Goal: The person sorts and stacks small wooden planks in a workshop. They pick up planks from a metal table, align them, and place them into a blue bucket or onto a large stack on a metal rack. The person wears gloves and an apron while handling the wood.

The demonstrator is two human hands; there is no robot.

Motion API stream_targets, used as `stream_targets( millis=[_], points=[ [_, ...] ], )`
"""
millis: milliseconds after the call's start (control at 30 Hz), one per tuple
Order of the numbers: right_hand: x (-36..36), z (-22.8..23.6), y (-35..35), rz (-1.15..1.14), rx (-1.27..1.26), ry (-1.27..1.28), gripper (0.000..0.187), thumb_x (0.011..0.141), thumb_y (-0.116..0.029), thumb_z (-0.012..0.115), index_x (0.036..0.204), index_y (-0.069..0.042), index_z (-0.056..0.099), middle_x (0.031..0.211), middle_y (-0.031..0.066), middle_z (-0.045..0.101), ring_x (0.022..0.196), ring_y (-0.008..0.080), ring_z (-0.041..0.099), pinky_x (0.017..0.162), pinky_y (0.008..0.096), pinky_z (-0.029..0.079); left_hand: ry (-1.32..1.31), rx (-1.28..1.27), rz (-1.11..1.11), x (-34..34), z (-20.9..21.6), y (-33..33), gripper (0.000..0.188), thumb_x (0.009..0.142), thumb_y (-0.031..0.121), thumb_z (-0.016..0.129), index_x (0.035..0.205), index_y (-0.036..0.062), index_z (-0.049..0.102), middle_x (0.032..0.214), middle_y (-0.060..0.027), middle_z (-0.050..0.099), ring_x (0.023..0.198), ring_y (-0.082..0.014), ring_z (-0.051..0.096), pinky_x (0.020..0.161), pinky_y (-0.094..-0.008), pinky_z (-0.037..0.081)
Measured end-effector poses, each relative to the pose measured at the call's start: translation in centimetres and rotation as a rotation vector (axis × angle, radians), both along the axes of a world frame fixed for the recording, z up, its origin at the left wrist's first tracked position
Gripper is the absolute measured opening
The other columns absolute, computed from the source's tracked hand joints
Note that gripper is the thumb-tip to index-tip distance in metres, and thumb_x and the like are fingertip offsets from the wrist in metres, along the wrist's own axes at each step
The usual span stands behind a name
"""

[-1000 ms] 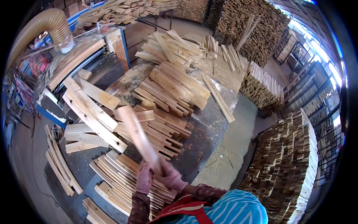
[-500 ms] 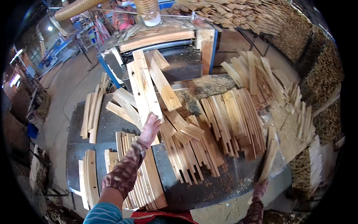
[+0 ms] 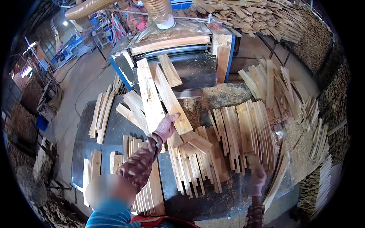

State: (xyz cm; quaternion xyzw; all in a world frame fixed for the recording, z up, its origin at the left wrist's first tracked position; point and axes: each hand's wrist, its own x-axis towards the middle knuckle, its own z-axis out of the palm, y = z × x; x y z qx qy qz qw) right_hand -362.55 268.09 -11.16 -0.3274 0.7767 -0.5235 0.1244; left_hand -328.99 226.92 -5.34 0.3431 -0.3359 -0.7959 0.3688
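Observation:
My left hand (image 3: 166, 127), in a pale pinkish glove, reaches to the middle of the pile. Its fingers close at the left edge of a long light wooden board (image 3: 173, 98), beside the near end of a knotted board (image 3: 149, 93). Both boards lean toward the machine opening. My right hand (image 3: 258, 178), gloved too, is smeared by motion, so its fingers do not show clearly. It is over the near end of a row of upright-edged boards (image 3: 243, 133). To its right, a pair of slightly bowed boards (image 3: 277, 176) lies along the table's right edge.
A planer-like machine (image 3: 171, 49) with a ribbed hose (image 3: 157, 13) stands ahead. Stacked boards (image 3: 194, 167) cover the middle of the dark table (image 3: 235, 197), with small stacks (image 3: 102, 114) on the left. Loose boards (image 3: 270, 83) and sawdust (image 3: 224, 93) lie at the right and back.
My left hand has shifted right from the knotted board to the neighbouring board. My right hand has let go of the bowed boards at the right edge and moved left and up toward the row.

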Motion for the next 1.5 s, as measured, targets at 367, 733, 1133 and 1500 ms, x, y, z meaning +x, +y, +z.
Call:
stream_targets(
  millis=[367, 733, 1133, 1500],
  points=[
    [32.2, 5.0, -19.1, 0.558, -0.115, -0.253, 0.022, 0.095, -0.021, 0.064, 0.108, -0.003, 0.061, 0.088, 0.0067, 0.065, 0.077, 0.0208, 0.064, 0.063, 0.0364, 0.052, 0.005, 0.057, -0.092, 11.5, 3.4, 15.3, 0.051, 0.095, 0.026, 0.069, 0.135, -0.0024, 0.055, 0.123, -0.0096, 0.065, 0.105, -0.0175, 0.065, 0.093, -0.0299, 0.053],
    [36.1, 1.3, -16.9, 0.832, 0.018, -0.135, 0.05, 0.096, -0.029, 0.065, 0.138, -0.004, 0.054, 0.098, 0.0182, 0.069, 0.083, 0.0304, 0.069, 0.07, 0.0383, 0.055, -0.026, 0.146, 0.554, 32.9, -1.2, 9.8, 0.045, 0.085, 0.02, 0.079, 0.119, -0.0002, 0.058, 0.104, -0.0104, 0.068, 0.096, -0.0249, 0.069, 0.089, -0.0371, 0.059],
    [27.2, 14.0, -42.9, 0.356, 0.659, 0.813, 0.094, 0.082, -0.052, 0.068, 0.156, -0.01, 0.025, 0.151, 0.0189, 0.041, 0.125, 0.0429, 0.053, 0.101, 0.0439, 0.049, 0.141, -0.21, 0.394, 36.5, 3.4, -8.7, 0.032, 0.1, 0.035, 0.061, 0.116, 0.0084, 0.063, 0.1, -0.0065, 0.069, 0.081, -0.0178, 0.067, 0.066, -0.03, 0.055],
    [37.8, 2.7, -18.8, 0.512, 0.108, 0.128, 0.079, 0.083, -0.02, 0.072, 0.149, 0.001, 0.034, 0.14, 0.0302, 0.047, 0.121, 0.0476, 0.054, 0.099, 0.048, 0.049, -0.048, 0.141, -0.207, 20.2, -3.6, 8.8, 0.071, 0.096, 0.031, 0.068, 0.151, 0.0, 0.036, 0.138, -0.0155, 0.057, 0.123, -0.0272, 0.058, 0.106, -0.0444, 0.047]
  ],
)
